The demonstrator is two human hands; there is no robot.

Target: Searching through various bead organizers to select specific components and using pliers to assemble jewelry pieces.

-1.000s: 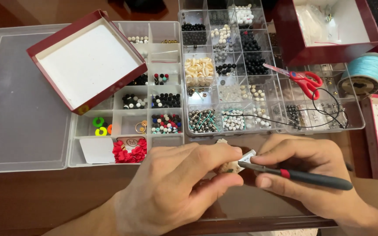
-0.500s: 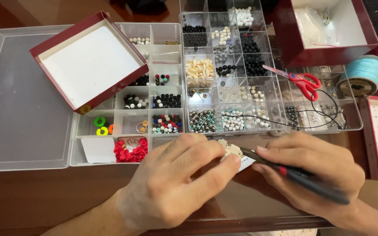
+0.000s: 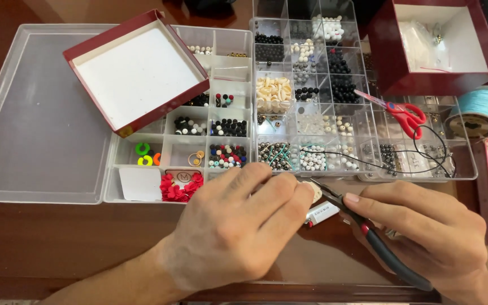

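Head view: left hand (image 3: 238, 231) curled, perhaps pinching; right hand (image 3: 425, 226) around pliers (image 3: 368, 237).

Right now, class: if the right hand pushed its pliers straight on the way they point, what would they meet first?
Probably the left hand: the right hand aims the pliers at the pale piece under its fingers, though depth is unclear.

We see pliers (image 3: 368, 234) with dark metal tips and matt black grips banded in red, beside a clear, glossy plastic bead organiser (image 3: 312, 101) and its smooth, slightly frosted plastic lid (image 3: 35, 118) on our dark, polished wooden table (image 3: 57, 243). The red box lid (image 3: 136, 70) looks like matt card lined with white paper, the scissors (image 3: 402, 113) have shiny red plastic handles, and the turquoise cord on the spool (image 3: 481, 110) looks waxy and smooth
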